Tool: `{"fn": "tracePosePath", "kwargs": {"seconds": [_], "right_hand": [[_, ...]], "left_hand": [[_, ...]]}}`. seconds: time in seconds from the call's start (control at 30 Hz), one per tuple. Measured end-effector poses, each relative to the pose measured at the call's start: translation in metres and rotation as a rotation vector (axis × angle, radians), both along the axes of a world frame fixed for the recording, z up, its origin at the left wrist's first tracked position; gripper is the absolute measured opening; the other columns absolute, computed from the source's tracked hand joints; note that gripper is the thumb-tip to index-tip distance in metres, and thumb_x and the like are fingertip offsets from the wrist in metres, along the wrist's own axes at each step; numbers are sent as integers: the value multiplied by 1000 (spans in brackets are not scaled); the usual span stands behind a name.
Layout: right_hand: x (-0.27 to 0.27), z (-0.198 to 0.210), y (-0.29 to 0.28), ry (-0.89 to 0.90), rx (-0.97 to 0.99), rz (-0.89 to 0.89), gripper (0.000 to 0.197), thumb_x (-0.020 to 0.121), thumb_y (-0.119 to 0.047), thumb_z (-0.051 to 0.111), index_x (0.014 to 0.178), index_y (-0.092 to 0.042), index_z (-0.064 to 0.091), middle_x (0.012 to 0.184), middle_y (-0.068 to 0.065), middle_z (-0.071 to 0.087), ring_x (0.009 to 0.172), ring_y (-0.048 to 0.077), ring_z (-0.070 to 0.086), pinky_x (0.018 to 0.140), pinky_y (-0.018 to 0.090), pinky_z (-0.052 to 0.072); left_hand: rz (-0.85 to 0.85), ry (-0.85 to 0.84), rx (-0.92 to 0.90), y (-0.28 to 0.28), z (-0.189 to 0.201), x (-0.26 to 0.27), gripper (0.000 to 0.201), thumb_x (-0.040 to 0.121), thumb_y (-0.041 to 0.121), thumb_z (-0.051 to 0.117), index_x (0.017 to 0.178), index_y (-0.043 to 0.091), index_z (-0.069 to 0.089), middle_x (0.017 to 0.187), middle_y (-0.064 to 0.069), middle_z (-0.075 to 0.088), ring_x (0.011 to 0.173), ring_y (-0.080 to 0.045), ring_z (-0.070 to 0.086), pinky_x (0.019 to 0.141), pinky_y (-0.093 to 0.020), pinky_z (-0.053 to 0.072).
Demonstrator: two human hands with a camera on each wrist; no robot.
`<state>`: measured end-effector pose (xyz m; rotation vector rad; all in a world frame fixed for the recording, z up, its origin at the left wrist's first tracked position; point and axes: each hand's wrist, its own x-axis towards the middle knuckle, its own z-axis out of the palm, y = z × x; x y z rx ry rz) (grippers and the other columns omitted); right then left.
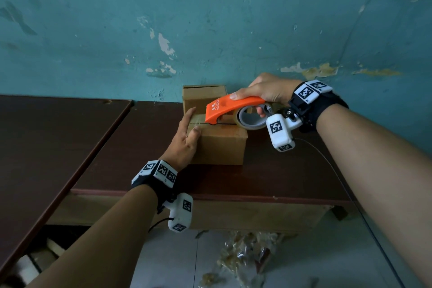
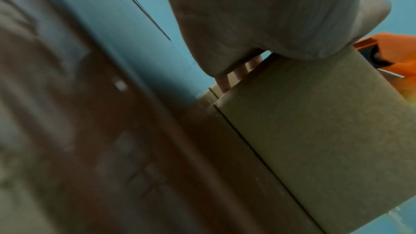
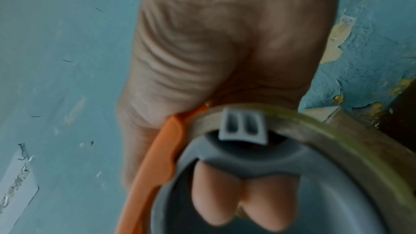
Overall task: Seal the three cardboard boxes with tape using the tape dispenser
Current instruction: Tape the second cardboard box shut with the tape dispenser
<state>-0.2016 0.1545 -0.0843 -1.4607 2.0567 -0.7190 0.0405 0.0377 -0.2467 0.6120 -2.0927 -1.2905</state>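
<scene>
A person's left hand [image 1: 185, 141] lies flat against the left end of a closed box [image 1: 219, 145] on a dark wooden table [image 1: 145, 147], fingers [image 1: 189, 116] straight along the top edge and thumb on the lid; it steadies the box rather than gripping it. From the left wrist view the palm [image 2: 258, 15] bears on the box's upper corner [image 2: 315, 122]. The box's top flaps meet in a dark seam. A strand of clear tape [image 1: 198, 121] runs across the seam's left end. An orange dispenser [image 1: 230, 107] rests nose-down on that seam, its tape roll [image 1: 251, 119] raised at the rear. The right hand [image 1: 268, 91] is wrapped around the dispenser, thumb along the top; in the right wrist view 2 fingertips [image 3: 236, 198] curl through the roll's grey hub [image 3: 247, 154]. A 2nd box [image 1: 203, 96] stands just behind, against the peeling teal wall [image 1: 210, 18].
</scene>
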Motion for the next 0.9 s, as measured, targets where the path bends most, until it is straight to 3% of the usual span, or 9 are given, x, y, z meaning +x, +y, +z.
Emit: {"fn": "tracePosePath", "kwargs": {"seconds": [0.07, 0.17, 0.3, 0.53, 0.67, 0.9], "right_hand": [[-1, 0, 0, -11, 3, 3, 69, 77, -66, 81, 88, 2, 76, 63, 14, 70, 54, 25, 65, 63, 28, 53], [-2, -1, 1, -37, 8, -7, 68, 75, -64, 83, 90, 3, 76, 62, 14, 69, 51, 25, 64, 55, 27, 52], [-6, -1, 6, -69, 14, -19, 69, 69, -65, 86, 89, 1, 75, 64, 15, 68, 49, 25, 62, 53, 27, 52], [-9, 0, 15, -71, 7, -33, 68, 73, -63, 82, 92, 3, 74, 62, 15, 67, 48, 24, 62, 52, 25, 52], [-10, 0, 16, -73, 3, -38, 58, 79, -60, 81, 85, -2, 73, 58, 13, 67, 47, 23, 62, 53, 25, 51], [-10, -2, 16, -86, 6, -39, 50, 85, -54, 79, 82, -5, 70, 55, 10, 65, 44, 20, 61, 49, 21, 51]], "left_hand": [[-2, -1, -7, 0, 0, 0, 87, 90, 73, 35, 167, 36, 15, 172, -9, 23, 157, -28, 27, 128, -55, 27], [0, -9, 0, 0, 1, 0, 87, 91, 72, 35, 167, 36, 15, 173, -8, 22, 156, -28, 28, 128, -52, 28], [-1, -18, -7, 1, 2, 0, 76, 98, 60, 35, 167, 35, 16, 171, -8, 24, 153, -26, 32, 125, -45, 31], [18, -11, -35, 1, 3, 1, 72, 99, 52, 34, 166, 33, 20, 170, -7, 27, 152, -21, 32, 126, -42, 29], [8, -19, -30, 2, 5, 0, 72, 99, 51, 34, 166, 32, 20, 169, -7, 27, 149, -19, 33, 120, -35, 30], [3, -12, -22, 2, 4, 0, 72, 99, 51, 34, 166, 31, 20, 169, -7, 27, 147, -17, 34, 116, -31, 30]]}}
